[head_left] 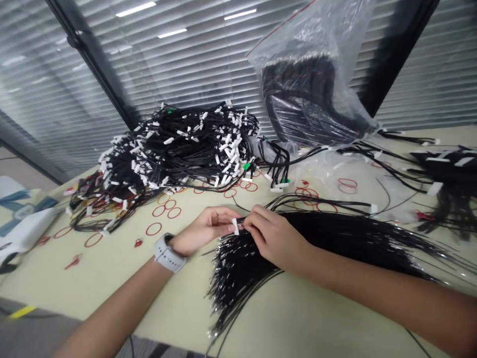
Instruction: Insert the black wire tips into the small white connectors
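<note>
My left hand (214, 226), with a pale watch on its wrist, pinches a small white connector (235, 226) between thumb and fingers. Just to its right, my right hand (274, 236) is closed, fingertips pressed on a thin black wire right at the connector's side. The wire's end is hidden by the fingers. Beneath both hands lies a thick bundle of black wires (335, 231) with shiny metal tips fanned out at its left end. Behind the right hand, a few black cables (335, 202) end in another white connector (373, 209).
A large heap of black cables (179, 144) with white connectors stands at the back left. A clear plastic bag (309, 94) of black wires leans against the blinds. Red rubber bands (153, 228) are scattered over the table (112, 288). More cables (450, 169) lie at the right.
</note>
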The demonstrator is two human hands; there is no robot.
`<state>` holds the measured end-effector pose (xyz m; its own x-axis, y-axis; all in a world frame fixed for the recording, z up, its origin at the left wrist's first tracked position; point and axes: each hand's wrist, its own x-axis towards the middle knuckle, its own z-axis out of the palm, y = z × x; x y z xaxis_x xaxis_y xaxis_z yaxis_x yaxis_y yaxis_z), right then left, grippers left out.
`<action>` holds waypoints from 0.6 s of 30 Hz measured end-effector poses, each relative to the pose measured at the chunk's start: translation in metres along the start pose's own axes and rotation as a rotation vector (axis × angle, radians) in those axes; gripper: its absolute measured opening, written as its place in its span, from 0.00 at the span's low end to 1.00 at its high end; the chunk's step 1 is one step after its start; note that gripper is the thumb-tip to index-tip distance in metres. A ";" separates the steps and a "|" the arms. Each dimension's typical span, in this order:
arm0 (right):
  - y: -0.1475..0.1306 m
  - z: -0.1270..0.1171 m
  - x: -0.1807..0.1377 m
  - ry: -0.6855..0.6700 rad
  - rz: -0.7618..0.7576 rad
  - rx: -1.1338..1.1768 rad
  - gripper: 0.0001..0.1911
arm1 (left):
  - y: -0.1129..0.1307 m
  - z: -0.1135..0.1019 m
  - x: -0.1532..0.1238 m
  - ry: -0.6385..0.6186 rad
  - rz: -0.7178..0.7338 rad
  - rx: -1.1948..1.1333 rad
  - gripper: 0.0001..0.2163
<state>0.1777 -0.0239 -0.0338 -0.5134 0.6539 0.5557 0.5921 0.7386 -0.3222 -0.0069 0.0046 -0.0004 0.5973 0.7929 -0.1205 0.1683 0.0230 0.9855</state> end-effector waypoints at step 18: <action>0.000 0.000 -0.003 -0.142 -0.046 -0.172 0.09 | 0.004 0.001 -0.001 -0.040 -0.003 0.088 0.05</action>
<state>0.1796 -0.0253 -0.0351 -0.6173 0.6456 0.4496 0.6568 0.7375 -0.1572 -0.0058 0.0034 0.0039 0.6276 0.7676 -0.1298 0.2372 -0.0297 0.9710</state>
